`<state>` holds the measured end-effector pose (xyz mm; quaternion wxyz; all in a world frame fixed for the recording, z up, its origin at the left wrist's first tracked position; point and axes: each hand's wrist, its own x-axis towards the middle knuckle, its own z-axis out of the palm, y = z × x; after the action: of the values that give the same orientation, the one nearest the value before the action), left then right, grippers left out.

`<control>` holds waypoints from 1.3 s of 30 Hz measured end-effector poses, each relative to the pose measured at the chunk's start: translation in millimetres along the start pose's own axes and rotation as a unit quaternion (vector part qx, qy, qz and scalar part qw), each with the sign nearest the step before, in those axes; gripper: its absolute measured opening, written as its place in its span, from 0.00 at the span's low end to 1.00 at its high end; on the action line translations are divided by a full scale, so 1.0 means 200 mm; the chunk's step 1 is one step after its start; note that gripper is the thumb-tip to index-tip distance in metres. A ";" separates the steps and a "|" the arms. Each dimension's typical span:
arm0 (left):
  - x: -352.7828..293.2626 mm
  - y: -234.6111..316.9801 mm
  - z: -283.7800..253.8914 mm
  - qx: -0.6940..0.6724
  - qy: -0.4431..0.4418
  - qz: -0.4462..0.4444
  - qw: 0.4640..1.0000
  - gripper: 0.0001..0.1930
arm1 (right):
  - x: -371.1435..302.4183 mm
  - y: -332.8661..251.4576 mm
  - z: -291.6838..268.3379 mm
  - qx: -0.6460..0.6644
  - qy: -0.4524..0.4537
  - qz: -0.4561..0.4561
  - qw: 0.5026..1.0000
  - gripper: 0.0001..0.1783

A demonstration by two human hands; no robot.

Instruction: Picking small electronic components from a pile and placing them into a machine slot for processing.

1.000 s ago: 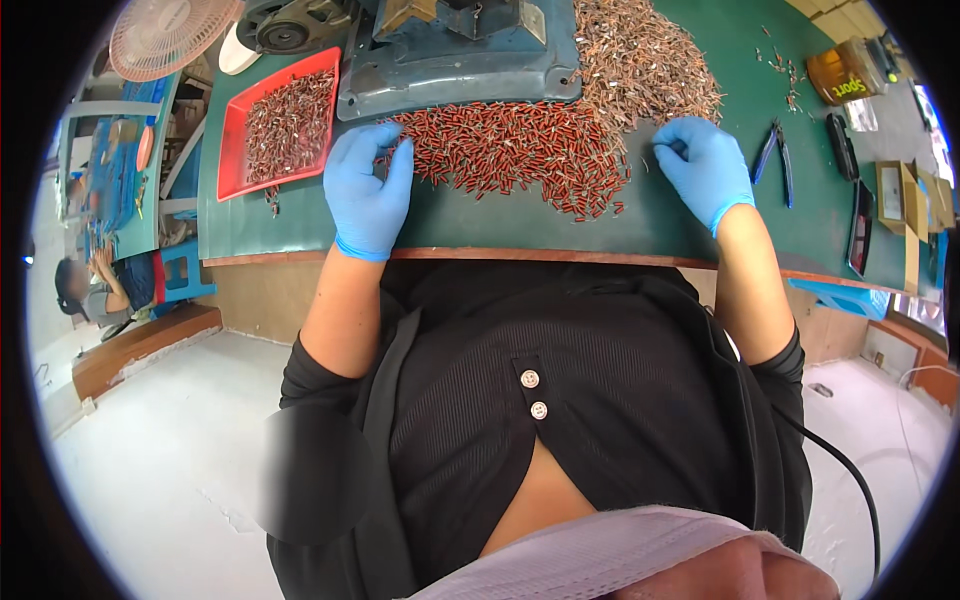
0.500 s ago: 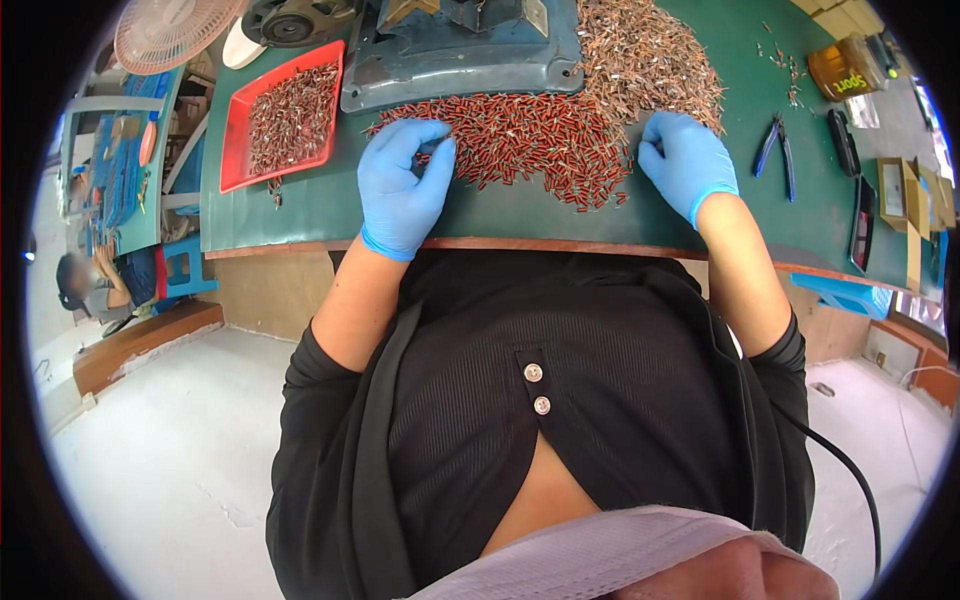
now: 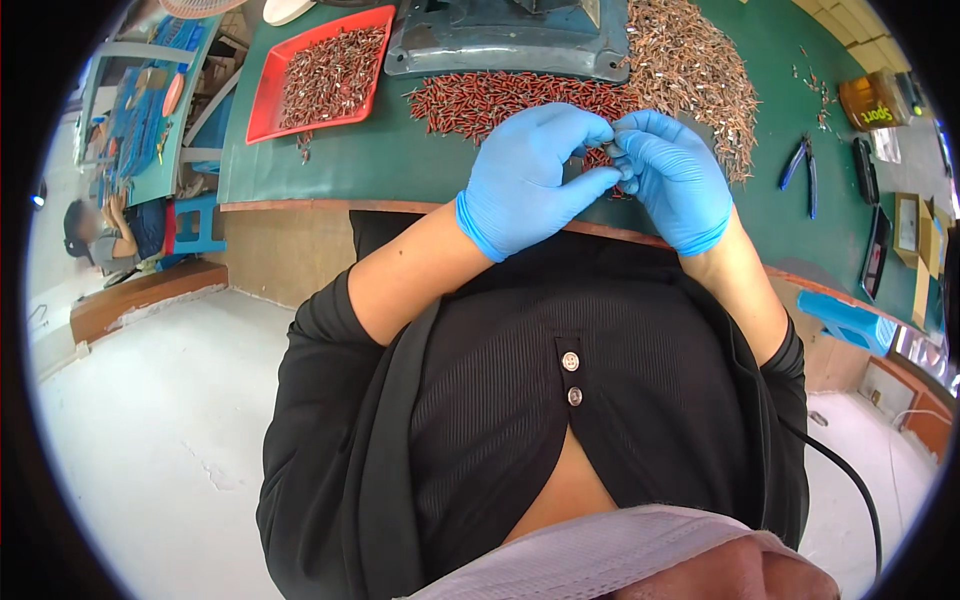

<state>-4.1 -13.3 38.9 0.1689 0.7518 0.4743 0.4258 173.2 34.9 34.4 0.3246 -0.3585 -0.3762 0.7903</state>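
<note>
Both my hands wear blue gloves and meet over the table's front edge. My left hand (image 3: 545,175) is curled, its thumb and forefinger reaching to the fingertips of my right hand (image 3: 680,180). My right hand's fingers are bent together in a pinch. Something small and dark shows at the fingertips, too covered to name. Behind the hands spreads a heap of small red cylindrical parts with wire leads (image 3: 465,103), partly hidden by the gloves. A larger pile of copper-coloured small parts (image 3: 695,75) lies beyond my right hand.
A dark machine base (image 3: 505,50) stands behind the red heap. A red tray (image 3: 262,95) of small metallic parts sits left. On the right are blue-handled pliers (image 3: 802,175), a yellowish container (image 3: 865,103) and a black flat device (image 3: 876,250). Another person (image 3: 110,235) sits far left.
My hands have come together from either side of the red heap; the left moved right, and the right curled its fingers in. The whole view has shifted, with the table higher in the picture.
</note>
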 end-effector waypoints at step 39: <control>-0.09 -0.23 -0.07 0.268 -0.132 -0.084 0.951 0.03 | 0.07 0.16 -0.03 -0.377 0.039 -0.207 0.902 0.04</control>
<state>-45.0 -8.8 8.7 0.0573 0.7764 0.6058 0.1641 162.9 32.7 -0.2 0.3360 -0.3985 -0.6991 0.4894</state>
